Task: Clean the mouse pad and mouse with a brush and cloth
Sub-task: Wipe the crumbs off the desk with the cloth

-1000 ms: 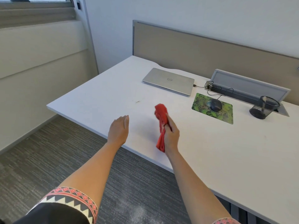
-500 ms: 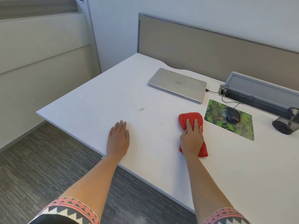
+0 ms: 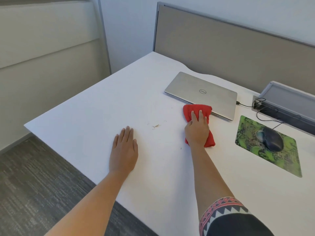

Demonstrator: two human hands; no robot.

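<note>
A: Where is the folded red cloth (image 3: 197,111)?

B: Flat on the white desk (image 3: 102,106), its far edge touching the front of the closed silver laptop (image 3: 201,94). The right hand (image 3: 196,132) presses down on it, palm flat, fingers extended and slightly apart.

A: And the left hand (image 3: 124,150)?

B: Palm down on the bare desk, fingers straight and close together, holding nothing. Small brown crumbs (image 3: 156,126) lie between the hands.

A: The dark grey mouse (image 3: 272,139)?

B: It sits on the green patterned mouse pad (image 3: 279,162), right of the cloth, apart from it.
</note>
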